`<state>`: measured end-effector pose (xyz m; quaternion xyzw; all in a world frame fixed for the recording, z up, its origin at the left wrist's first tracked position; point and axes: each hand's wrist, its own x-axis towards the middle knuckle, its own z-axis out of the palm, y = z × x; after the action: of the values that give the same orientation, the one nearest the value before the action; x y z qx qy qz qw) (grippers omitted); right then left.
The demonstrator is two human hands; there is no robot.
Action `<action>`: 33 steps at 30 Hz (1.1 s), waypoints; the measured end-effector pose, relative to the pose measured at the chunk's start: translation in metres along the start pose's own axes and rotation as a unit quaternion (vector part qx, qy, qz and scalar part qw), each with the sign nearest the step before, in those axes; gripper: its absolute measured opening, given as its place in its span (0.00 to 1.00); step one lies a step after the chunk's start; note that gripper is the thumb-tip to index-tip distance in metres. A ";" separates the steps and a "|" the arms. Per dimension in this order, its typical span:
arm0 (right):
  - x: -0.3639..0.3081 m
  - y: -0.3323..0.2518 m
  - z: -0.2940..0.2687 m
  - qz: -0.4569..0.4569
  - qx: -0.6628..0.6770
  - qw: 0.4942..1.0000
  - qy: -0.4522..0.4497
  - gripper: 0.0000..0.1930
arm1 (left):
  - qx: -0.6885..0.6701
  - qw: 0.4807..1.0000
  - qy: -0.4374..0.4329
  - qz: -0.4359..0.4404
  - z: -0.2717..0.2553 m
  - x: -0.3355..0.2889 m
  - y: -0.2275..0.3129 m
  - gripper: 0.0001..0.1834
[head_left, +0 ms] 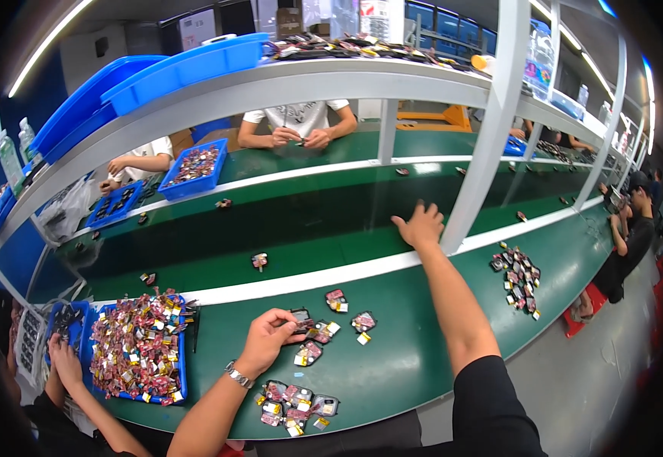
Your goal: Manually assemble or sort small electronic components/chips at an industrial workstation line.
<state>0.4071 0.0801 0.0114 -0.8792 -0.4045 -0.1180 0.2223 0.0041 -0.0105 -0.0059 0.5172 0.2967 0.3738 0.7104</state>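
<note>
My left hand [265,340], with a metal watch at the wrist, is closed on a small dark electronic housing [299,317] above the green bench. Part of that piece is hidden by my fingers. Close by lie a few similar housings with red circuit boards and silver-yellow battery cells, one of them a housing [309,352] just below my fingers. A cluster of such housings [298,404] sits nearer to me. My right hand [423,227] reaches far forward over the dark green conveyor belt [324,228], its fingers spread and nothing visible in them.
A blue tray [184,365] heaped with boards and cells stands left, beside a co-worker's hands [65,362]. At right lies another pile of housings [518,278]. A white post [491,129] rises beside my right hand, under an overhead shelf [309,80]. People work across the belt.
</note>
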 end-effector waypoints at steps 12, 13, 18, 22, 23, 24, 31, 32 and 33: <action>0.037 0.024 0.051 -0.021 -0.043 0.997 0.054 0.13 | 0.001 1.000 -0.013 -0.002 0.000 0.000 0.004 0.03; 0.036 0.021 0.050 -0.023 -0.044 0.998 0.050 0.13 | -0.002 1.000 -0.012 0.004 0.000 -0.001 0.003 0.03; 0.022 0.027 0.031 -0.159 0.007 0.987 0.012 0.12 | -0.016 1.000 -0.003 -0.008 0.003 0.002 0.008 0.03; -0.030 0.013 0.005 -0.230 0.150 0.961 -0.021 0.11 | -0.012 1.000 -0.007 -0.007 -0.002 0.000 0.005 0.03; -0.050 0.005 -0.005 -0.234 0.168 0.956 -0.055 0.10 | -0.011 1.000 -0.002 -0.006 -0.003 -0.002 0.005 0.03; -0.069 0.001 -0.011 -0.249 0.214 0.941 -0.077 0.10 | -0.011 1.000 0.003 -0.001 -0.003 -0.001 0.004 0.03; -0.162 -0.021 -0.069 -0.341 0.232 0.890 -0.196 0.12 | -0.008 0.999 0.035 0.032 -0.003 0.000 0.011 0.05; -0.166 -0.023 -0.076 -0.368 0.219 0.874 -0.231 0.14 | -0.009 0.998 0.043 0.038 -0.004 0.000 0.011 0.05; -0.170 -0.029 -0.084 -0.371 0.222 0.872 -0.230 0.14 | -0.006 0.998 0.046 0.040 -0.005 0.000 0.012 0.05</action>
<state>0.2733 -0.0560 0.0271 -0.5944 -0.7560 0.1063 0.2525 -0.0029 -0.0059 0.0042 0.5070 0.3060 0.4274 0.6831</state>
